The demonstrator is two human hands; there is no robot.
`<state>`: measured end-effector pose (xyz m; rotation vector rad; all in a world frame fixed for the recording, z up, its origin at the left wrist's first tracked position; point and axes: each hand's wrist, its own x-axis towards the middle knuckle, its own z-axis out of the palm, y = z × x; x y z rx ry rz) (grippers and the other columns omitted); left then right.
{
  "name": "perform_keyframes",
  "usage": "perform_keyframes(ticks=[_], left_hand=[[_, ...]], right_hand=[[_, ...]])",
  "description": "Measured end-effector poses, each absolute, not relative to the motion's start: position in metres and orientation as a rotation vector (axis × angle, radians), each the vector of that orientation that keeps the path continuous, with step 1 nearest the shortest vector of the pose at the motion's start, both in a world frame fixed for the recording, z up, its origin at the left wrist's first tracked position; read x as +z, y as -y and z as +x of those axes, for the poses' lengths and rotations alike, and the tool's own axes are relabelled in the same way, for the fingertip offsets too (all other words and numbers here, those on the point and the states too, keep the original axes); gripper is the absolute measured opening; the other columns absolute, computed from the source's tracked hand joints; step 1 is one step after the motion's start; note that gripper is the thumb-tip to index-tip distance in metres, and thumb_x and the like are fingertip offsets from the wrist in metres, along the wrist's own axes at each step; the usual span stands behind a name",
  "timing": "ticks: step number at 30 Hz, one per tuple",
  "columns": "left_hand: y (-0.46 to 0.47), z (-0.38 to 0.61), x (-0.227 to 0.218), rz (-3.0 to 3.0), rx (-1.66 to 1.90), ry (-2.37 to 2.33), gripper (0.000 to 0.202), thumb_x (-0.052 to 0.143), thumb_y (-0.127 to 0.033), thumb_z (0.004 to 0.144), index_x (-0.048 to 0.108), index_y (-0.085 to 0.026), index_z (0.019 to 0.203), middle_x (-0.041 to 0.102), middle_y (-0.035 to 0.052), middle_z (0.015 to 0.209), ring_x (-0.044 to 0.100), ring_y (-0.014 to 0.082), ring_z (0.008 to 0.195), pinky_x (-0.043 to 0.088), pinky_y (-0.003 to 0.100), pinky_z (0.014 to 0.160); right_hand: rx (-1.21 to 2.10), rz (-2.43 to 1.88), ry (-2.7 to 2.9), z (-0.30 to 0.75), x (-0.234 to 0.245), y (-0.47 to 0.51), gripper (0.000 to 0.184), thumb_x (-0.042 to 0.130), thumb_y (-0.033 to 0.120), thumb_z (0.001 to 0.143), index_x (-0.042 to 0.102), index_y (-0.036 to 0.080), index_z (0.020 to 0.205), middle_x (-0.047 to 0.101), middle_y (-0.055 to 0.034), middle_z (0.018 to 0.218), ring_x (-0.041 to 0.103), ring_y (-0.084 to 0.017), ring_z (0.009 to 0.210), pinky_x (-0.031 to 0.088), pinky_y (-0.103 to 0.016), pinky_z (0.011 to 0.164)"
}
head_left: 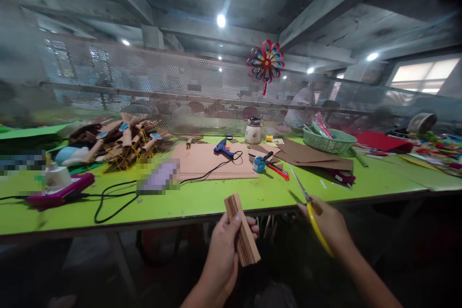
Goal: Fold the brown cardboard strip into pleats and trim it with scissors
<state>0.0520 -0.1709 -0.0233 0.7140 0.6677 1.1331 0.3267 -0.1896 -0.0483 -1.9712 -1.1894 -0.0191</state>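
Note:
In my left hand (224, 249) is a thick stack of folded brown paper (242, 232), gripped between thumb and fingers in front of the table edge. Its layered edges face me and it tilts to the left at the top. My right hand (330, 225) is closed round the yellow handles of a pair of scissors (317, 229). The blades point up and to the left, over the table edge, apart from the paper stack.
On the green table (202, 202) lie brown paper sheets (195, 161) with a blue glue gun (224, 149) on top, its cable running left to a power strip (68, 189). A blue tape roll (258, 164), a green basket (330, 143) and a pile of paper pieces (126, 142) stand around.

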Motion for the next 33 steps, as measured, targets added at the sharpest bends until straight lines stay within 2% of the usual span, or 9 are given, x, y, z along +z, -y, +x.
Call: perform_keyframes(ticks=[8, 13, 16, 18, 20, 23, 25, 30, 33], left_hand=[[0.160, 0.047, -0.028, 0.734, 1.031, -0.568, 0.030, 0.071, -0.035, 0.073, 0.056, -0.014, 0.089, 0.049, -0.0039, 0.061, 0.048, 0.0084, 0.055, 0.039, 0.019, 0.049], [0.157, 0.040, -0.023, 0.711, 0.940, -0.450, 0.028, 0.066, -0.032, 0.079, 0.060, -0.010, 0.096, 0.047, -0.0013, 0.064, 0.047, 0.0091, 0.059, 0.038, 0.020, 0.052], [0.157, 0.037, -0.019, 0.651, 0.896, -0.370, 0.021, 0.062, -0.028, 0.083, 0.060, -0.009, 0.091, 0.047, -0.0001, 0.065, 0.045, 0.0087, 0.059, 0.037, 0.020, 0.053], [0.157, 0.037, -0.018, 0.611, 0.860, -0.317, 0.017, 0.060, -0.025, 0.084, 0.059, -0.009, 0.088, 0.046, 0.0001, 0.065, 0.044, 0.0083, 0.058, 0.035, 0.020, 0.053], [0.159, 0.039, -0.017, 0.594, 0.816, -0.265, 0.016, 0.058, -0.024, 0.086, 0.059, -0.009, 0.087, 0.045, 0.0002, 0.066, 0.044, 0.0085, 0.059, 0.033, 0.020, 0.053], [0.162, 0.041, -0.016, 0.591, 0.743, -0.186, 0.016, 0.056, -0.024, 0.087, 0.058, -0.009, 0.090, 0.044, 0.0003, 0.066, 0.044, 0.0088, 0.059, 0.031, 0.019, 0.052], [0.164, 0.041, -0.017, 0.579, 0.706, -0.145, 0.015, 0.056, -0.024, 0.086, 0.058, -0.010, 0.090, 0.043, -0.0001, 0.066, 0.043, 0.0080, 0.058, 0.029, 0.019, 0.051], [0.165, 0.036, -0.020, 0.583, 0.600, -0.102, 0.022, 0.055, -0.030, 0.086, 0.059, -0.009, 0.088, 0.037, -0.0031, 0.057, 0.036, 0.0059, 0.049, 0.025, 0.018, 0.046], [0.166, 0.036, -0.022, 0.642, 0.598, -0.146, 0.025, 0.052, -0.034, 0.088, 0.059, -0.010, 0.091, 0.040, -0.0026, 0.057, 0.038, 0.0070, 0.047, 0.028, 0.019, 0.046]], right_hand=[[-0.186, -2.464, 1.414, 0.405, -0.004, 0.107, 0.042, 0.048, 0.028, 0.082, 0.062, 0.006, 0.115, 0.065, -0.0236, 0.107, 0.062, -0.033, 0.097, 0.043, -0.034, 0.077], [-0.233, -2.485, 1.458, 0.395, -0.004, 0.081, 0.041, 0.055, 0.029, 0.078, 0.064, 0.008, 0.112, 0.061, -0.0247, 0.113, 0.052, -0.038, 0.111, 0.042, -0.041, 0.083], [-0.330, -2.278, 1.428, 0.370, 0.005, 0.091, 0.034, 0.054, 0.028, 0.081, 0.067, 0.009, 0.106, 0.061, -0.0222, 0.115, 0.051, -0.034, 0.113, 0.040, -0.042, 0.090], [-0.179, -1.933, 1.460, 0.338, 0.013, 0.108, 0.030, 0.051, 0.031, 0.084, 0.069, 0.011, 0.097, 0.067, -0.0170, 0.104, 0.058, -0.028, 0.102, 0.041, -0.038, 0.091], [0.225, -1.591, 1.523, 0.296, 0.019, 0.129, 0.035, 0.051, 0.042, 0.085, 0.069, 0.014, 0.097, 0.069, -0.0126, 0.099, 0.062, -0.024, 0.092, 0.047, -0.035, 0.083], [0.974, -1.191, 1.585, 0.233, 0.020, 0.152, 0.049, 0.061, 0.047, 0.080, 0.060, 0.016, 0.118, 0.067, -0.0102, 0.106, 0.062, -0.021, 0.092, 0.049, -0.032, 0.077], [1.267, -0.999, 1.486, 0.204, 0.017, 0.159, 0.060, 0.072, 0.043, 0.073, 0.054, 0.018, 0.125, 0.067, -0.0088, 0.104, 0.062, -0.017, 0.085, 0.049, -0.028, 0.072], [1.350, -0.851, 1.327, 0.185, 0.009, 0.157, 0.048, 0.079, 0.035, 0.066, 0.065, 0.013, 0.107, 0.067, -0.0035, 0.075, 0.053, -0.008, 0.051, 0.042, -0.020, 0.049], [1.360, -0.850, 1.306, 0.187, 0.009, 0.156, 0.045, 0.080, 0.033, 0.064, 0.068, 0.012, 0.102, 0.067, -0.0023, 0.070, 0.049, -0.005, 0.045, 0.038, -0.018, 0.045]])
